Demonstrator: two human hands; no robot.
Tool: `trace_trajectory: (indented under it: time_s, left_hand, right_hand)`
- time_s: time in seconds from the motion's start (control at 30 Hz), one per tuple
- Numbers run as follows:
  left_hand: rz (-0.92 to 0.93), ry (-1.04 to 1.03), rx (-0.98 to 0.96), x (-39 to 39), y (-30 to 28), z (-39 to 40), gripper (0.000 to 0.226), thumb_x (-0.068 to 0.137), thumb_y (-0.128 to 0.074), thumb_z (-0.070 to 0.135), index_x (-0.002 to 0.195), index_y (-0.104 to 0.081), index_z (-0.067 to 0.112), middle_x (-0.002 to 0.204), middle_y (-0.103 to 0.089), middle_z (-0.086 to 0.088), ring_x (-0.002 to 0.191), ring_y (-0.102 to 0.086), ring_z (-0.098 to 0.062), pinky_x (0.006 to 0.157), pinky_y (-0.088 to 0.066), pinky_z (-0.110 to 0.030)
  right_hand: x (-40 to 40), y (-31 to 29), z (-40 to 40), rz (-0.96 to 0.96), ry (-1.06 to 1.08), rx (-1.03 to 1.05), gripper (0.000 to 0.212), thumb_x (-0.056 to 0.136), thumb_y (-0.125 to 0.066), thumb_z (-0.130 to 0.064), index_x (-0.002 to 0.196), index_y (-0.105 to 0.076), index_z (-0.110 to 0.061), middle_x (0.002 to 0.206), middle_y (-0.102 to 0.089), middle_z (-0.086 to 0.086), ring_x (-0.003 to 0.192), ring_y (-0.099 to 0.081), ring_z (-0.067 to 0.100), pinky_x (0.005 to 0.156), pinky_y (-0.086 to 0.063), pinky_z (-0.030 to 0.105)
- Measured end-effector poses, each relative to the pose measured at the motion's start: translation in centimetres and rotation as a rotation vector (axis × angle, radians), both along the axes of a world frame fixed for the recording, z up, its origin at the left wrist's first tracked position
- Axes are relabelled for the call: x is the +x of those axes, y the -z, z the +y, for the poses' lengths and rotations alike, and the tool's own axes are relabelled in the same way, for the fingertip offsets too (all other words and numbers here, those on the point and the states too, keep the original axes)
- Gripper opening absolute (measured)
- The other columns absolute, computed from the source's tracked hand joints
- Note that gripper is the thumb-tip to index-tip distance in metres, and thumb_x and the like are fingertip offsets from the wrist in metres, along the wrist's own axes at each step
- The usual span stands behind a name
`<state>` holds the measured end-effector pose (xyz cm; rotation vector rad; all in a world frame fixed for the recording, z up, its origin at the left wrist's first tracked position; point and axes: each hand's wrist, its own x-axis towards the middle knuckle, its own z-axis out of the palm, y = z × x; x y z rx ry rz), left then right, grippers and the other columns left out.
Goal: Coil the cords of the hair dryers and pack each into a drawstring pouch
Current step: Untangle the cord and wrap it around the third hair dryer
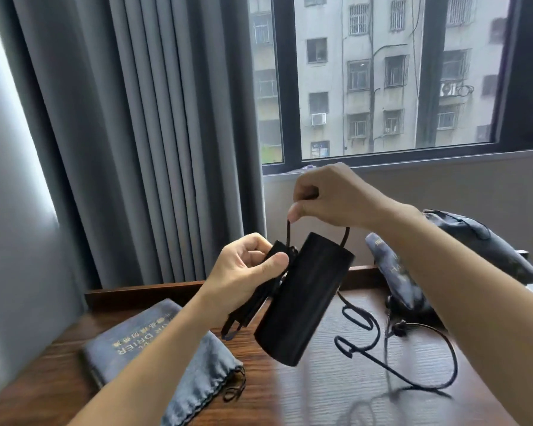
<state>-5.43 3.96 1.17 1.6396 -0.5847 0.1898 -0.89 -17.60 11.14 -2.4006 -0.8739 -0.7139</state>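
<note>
Head view. Left hand (246,269) curled tight, thumb pressed across folded loops of cord (363,327) and what looks like the folded handle, held against the side of the dryer (302,299). Right hand (330,195) above it, thumb and forefinger pinched on a strand of cord rising from the bundle, other fingers curled in. A second strand drops from that hand behind the barrel's upper end.

Dryer held in mid-air over the table (336,392), black barrel tilted, long axis running from upper right down to lower left, lower end nearest the camera. Hard to tell which end is the nozzle. Loose cord trailing from behind the barrel in loops onto the wood at right.

Flat grey pouch (154,345) lying at left on the table, lettering upside down, drawstring mouth toward the camera. Two filled pouches at right: one (394,275) propped up just behind the right forearm, another (486,241) farther back. Grey curtain (142,133) and window (382,75) behind.
</note>
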Motion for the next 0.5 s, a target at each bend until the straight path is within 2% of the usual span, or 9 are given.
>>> trace_trajectory:
  time_s: [0.13, 0.23, 0.33, 0.4, 0.43, 0.5]
  left_hand:
    - [0.087, -0.026, -0.166, -0.2, 1.3, -1.1, 0.027, 0.084, -0.085, 0.039, 0.081, -0.067, 0.019, 0.085, -0.074, -0.017, 0.072, -0.07, -0.028, 0.064, -0.06, -0.036]
    - [0.115, -0.075, -0.221, -0.1, 1.9, -1.5, 0.03, 0.078, -0.087, 0.043, 0.075, -0.066, 0.022, 0.08, -0.072, -0.015, 0.067, -0.069, -0.025, 0.06, -0.06, -0.034]
    - [0.164, -0.101, -0.264, -0.2, 2.7, -1.6, 0.027, 0.078, -0.083, 0.042, 0.076, -0.066, 0.021, 0.08, -0.071, -0.015, 0.069, -0.069, -0.026, 0.063, -0.06, -0.037]
    - [0.205, -0.124, -0.3, -0.2, 3.1, -1.4, 0.033, 0.076, -0.081, 0.045, 0.082, -0.065, 0.017, 0.082, -0.071, -0.016, 0.072, -0.069, -0.029, 0.068, -0.06, -0.039]
    - [0.233, -0.138, -0.325, -0.1, 3.1, -1.3, 0.04, 0.075, -0.081, 0.046, 0.088, -0.063, 0.012, 0.084, -0.071, -0.017, 0.074, -0.069, -0.03, 0.07, -0.06, -0.04]
    - [0.29, -0.135, -0.386, -0.1, 3.1, -1.1, 0.059, 0.078, -0.082, 0.047, 0.105, -0.06, -0.001, 0.094, -0.072, -0.023, 0.084, -0.069, -0.035, 0.075, -0.061, -0.044]
  right_hand:
    - [1.9, 2.2, -0.2, 0.027, -0.083, 0.176, 0.028, 0.076, -0.088, -0.039, 0.071, -0.068, -0.02, 0.06, -0.052, -0.01, 0.057, -0.045, 0.002, 0.054, -0.033, 0.013]
    - [3.0, 3.8, -0.5, 0.114, -0.168, 0.304, 0.03, 0.081, -0.086, -0.042, 0.075, -0.072, -0.016, 0.06, -0.055, -0.013, 0.058, -0.044, 0.001, 0.057, -0.035, 0.019]
    - [3.1, 4.6, -0.9, 0.391, -0.348, 0.486, 0.027, 0.089, -0.079, -0.034, 0.086, -0.072, -0.008, 0.07, -0.061, 0.001, 0.067, -0.052, 0.014, 0.066, -0.038, 0.03]
    - [2.9, 5.4, -1.5, 0.63, -0.526, 0.623, 0.025, 0.091, -0.069, -0.026, 0.104, -0.07, -0.004, 0.082, -0.065, 0.008, 0.076, -0.056, 0.022, 0.074, -0.04, 0.037]
    - [2.9, 5.8, -1.8, 0.715, -0.636, 0.657, 0.033, 0.09, -0.065, -0.022, 0.116, -0.065, 0.0, 0.089, -0.064, 0.014, 0.083, -0.056, 0.025, 0.078, -0.042, 0.04]
    - [3.1, 7.0, -1.7, 0.767, -0.728, 0.648, 0.06, 0.085, -0.075, -0.029, 0.131, -0.056, 0.004, 0.103, -0.055, 0.021, 0.095, -0.053, 0.032, 0.086, -0.042, 0.043]
